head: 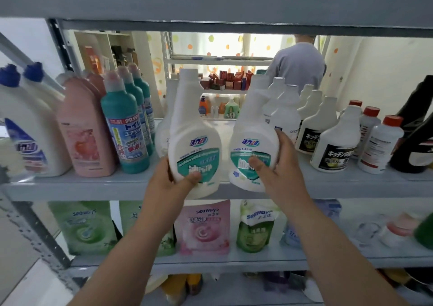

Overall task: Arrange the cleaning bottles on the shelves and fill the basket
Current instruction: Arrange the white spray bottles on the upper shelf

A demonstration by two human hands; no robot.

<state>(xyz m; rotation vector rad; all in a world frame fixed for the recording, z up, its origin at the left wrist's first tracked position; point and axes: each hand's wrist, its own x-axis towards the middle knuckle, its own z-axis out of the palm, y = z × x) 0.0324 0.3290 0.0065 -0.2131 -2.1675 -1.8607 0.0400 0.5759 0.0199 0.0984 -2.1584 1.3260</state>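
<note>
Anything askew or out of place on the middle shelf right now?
Only the held pair: the left bottle, gripped by the left hand, hangs before the shelf front edge, and the right bottle, in the right hand, is tilted. The shelved rows stand upright.

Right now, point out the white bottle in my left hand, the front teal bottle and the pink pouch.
White bottle (195, 142), in the left hand (168, 179): head view, blue logo on its body.
Front teal bottle (118, 105): head view, its teal shoulder.
Pink pouch (202, 229): head view, middle of its front.

Pink refill pouch (202, 227) reads "seaways"; teal btl (125, 127) "99.99".
</note>
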